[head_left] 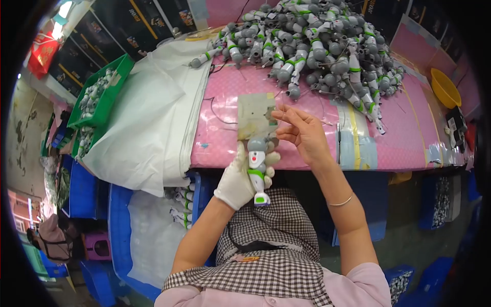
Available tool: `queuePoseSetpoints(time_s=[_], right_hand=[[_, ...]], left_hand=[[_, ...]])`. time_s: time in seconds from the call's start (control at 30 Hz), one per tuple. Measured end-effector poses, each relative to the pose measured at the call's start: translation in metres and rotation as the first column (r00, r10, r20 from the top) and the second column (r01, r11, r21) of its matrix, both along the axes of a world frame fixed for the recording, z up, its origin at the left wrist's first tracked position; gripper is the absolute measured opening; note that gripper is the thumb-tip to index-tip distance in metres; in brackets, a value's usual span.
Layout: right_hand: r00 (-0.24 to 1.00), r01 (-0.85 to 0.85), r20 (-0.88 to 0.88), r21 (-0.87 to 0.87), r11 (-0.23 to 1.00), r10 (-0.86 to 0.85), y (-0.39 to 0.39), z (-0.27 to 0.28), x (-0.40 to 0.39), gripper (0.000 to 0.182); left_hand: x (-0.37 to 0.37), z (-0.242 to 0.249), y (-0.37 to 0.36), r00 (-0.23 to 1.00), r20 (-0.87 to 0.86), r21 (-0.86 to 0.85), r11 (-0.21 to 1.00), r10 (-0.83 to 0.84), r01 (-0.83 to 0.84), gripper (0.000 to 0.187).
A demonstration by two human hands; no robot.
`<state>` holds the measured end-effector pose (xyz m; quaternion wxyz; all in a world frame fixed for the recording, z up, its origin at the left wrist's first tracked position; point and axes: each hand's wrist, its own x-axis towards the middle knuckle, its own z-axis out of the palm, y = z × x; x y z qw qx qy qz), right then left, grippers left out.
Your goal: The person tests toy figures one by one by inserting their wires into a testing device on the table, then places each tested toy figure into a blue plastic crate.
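Holding the toy figure (257, 166) in the gloved left hand (236, 179), fingers closed round the body, just off the near edge of the pink-covered surface (220, 148). Has the grey ball end towards 12 o'clock, against or just beside the metal plate (249, 110); cannot tell which. Holding the bare right hand (311, 140) at 2 o'clock from the figure, with fingers curled near the plate's right edge; cannot tell whether gripping anything small.

Could lose the figure over the edge towards 6 o'clock by loosening the left grip, having only that hand visibly round the body. Might slip on the smooth shell through the fabric of the glove. Could nip or scrape the bare fingertips by working so close to the plate, without a glove on that side. Might snag the thin dark cable (220, 118) at 11 o'clock by sweeping left. Could also start a slide by knocking the heap of similar figures (327, 48) at 1 o'clock, stacked loosely and tangled with thin wires.
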<state>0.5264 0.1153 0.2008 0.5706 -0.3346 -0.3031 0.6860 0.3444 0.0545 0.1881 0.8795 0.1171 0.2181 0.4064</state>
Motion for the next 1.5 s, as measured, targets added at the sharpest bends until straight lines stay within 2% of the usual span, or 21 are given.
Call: queuePoseSetpoints(time_s=[0.13, 0.2, 0.27, 0.33, 0.4, 0.47, 0.5, 0.57, 0.6, 0.67, 0.77, 0.83, 1.0, 1.07, 1.1, 1.17, 1.3, 1.37, 1.4, 1.47, 1.5], right_hand=[[0.997, 0.062, 0.050, 0.030, 0.998, -0.064, -0.002, -0.002, 0.010, 0.028], [0.996, 0.053, 0.073, 0.005, 0.999, -0.054, -0.002, 0.000, 0.015, 0.025], [0.995, 0.011, 0.098, -0.018, 1.000, -0.009, 0.000, -0.004, 0.025, 0.023], [0.987, -0.040, 0.153, -0.012, 0.999, 0.041, 0.007, -0.010, 0.034, 0.022], [0.973, -0.098, 0.209, -0.009, 0.995, 0.098, 0.014, -0.014, 0.034, 0.021], [0.720, -0.040, 0.690, 0.157, 0.987, -0.080, 0.020, -0.016, 0.027, 0.019], [0.719, -0.048, 0.692, 0.155, 0.987, -0.073, 0.025, -0.021, 0.026, 0.019], [0.529, -0.106, 0.741, 0.541, 0.834, -0.413, 0.035, -0.032, 0.023, 0.016], [0.530, -0.108, 0.742, 0.539, 0.835, -0.410, 0.035, -0.028, 0.022, 0.016], [0.383, -0.250, 0.844, 0.487, 0.837, -0.377, 0.036, -0.015, 0.019, 0.016], [0.290, -0.281, 0.903, 0.396, 0.874, -0.316, 0.040, -0.010, 0.019, 0.017], [0.301, -0.306, 0.922, 0.337, 0.890, -0.245, 0.044, -0.007, 0.022, 0.018], [0.320, -0.381, 0.940, 0.239, 0.893, -0.116, 0.057, -0.002, 0.027, 0.018], [0.321, -0.404, 0.941, 0.035, 0.914, 0.106, 0.062, 0.005, 0.029, 0.018], [0.319, -0.404, 0.942, 0.035, 0.914, 0.105, 0.064, 0.006, 0.029, 0.018], [0.428, -0.450, 0.875, -0.010, 0.893, 0.226, 0.067, 0.005, 0.028, 0.018], [0.516, -0.436, 0.823, 0.015, 0.900, 0.237, 0.066, -0.010, 0.031, 0.017], [0.466, -0.377, 0.884, 0.158, 0.913, 0.040, 0.063, -0.013, 0.036, 0.017], [0.459, -0.381, 0.888, 0.165, 0.910, 0.031, 0.064, -0.002, 0.039, 0.017], [0.731, -0.067, 0.680, 0.153, 0.986, -0.056, 0.061, 0.023, 0.043, 0.019], [0.719, -0.018, 0.679, 0.228, 0.974, -0.146, 0.071, 0.022, 0.048, 0.022]], left_hand=[[0.005, -0.007, -0.013, 0.975, -0.222, 0.044, 0.999, 0.015, -0.005, 0.062], [0.004, -0.012, -0.015, 0.978, -0.209, 0.044, 0.999, 0.000, 0.010, 0.062], [0.005, -0.015, -0.018, 0.955, -0.296, 0.145, 0.986, -0.031, 0.077, 0.058], [0.011, -0.004, -0.019, 0.949, -0.313, 0.112, 0.991, -0.035, 0.073, 0.047], [0.021, 0.002, -0.021, 0.653, -0.757, 0.245, 0.936, 0.020, 0.255, 0.035], [0.022, 0.011, -0.013, 0.620, -0.785, 0.197, 0.948, 0.001, 0.249, 0.026], [0.021, 0.007, -0.009, 0.692, -0.718, 0.276, 0.945, 0.081, 0.176, 0.026], [0.016, 0.009, 0.002, 0.778, -0.596, 0.375, 0.926, 0.199, 0.051, 0.028], [0.016, 0.009, 0.007, 0.771, -0.579, 0.396, 0.918, 0.266, -0.020, 0.029], [0.014, 0.011, 0.016, 0.715, -0.625, 0.396, 0.917, 0.312, -0.055, 0.030], [0.006, 0.017, 0.024, 0.773, -0.603, 0.323, 0.946, 0.198, 0.009, 0.035], [0.004, 0.020, 0.027, 0.823, -0.559, 0.264, 0.963, 0.103, 0.059, 0.040], [0.007, 0.014, 0.034, 0.835, -0.535, 0.265, 0.964, 0.130, 0.019, 0.039], [0.007, 0.013, 0.035, 0.833, -0.533, 0.264, 0.964, 0.147, -0.001, 0.037], [0.008, 0.014, 0.035, 0.848, -0.505, 0.262, 0.965, 0.159, -0.026, 0.035], [0.008, 0.014, 0.035, 0.863, -0.475, 0.260, 0.964, 0.174, -0.052, 0.032], [0.009, 0.011, 0.035, 0.852, -0.488, 0.293, 0.955, 0.189, -0.044, 0.034], [0.009, 0.013, 0.032, 0.835, -0.517, 0.315, 0.949, 0.189, -0.020, 0.036], [0.004, 0.018, 0.026, 0.824, -0.539, 0.319, 0.948, 0.177, 0.005, 0.039], [-0.016, 0.027, 0.011, 0.813, -0.570, 0.294, 0.954, 0.120, 0.065, 0.046], [-0.029, 0.034, 0.000, 0.811, -0.570, 0.284, 0.958, 0.135, 0.041, 0.047]])
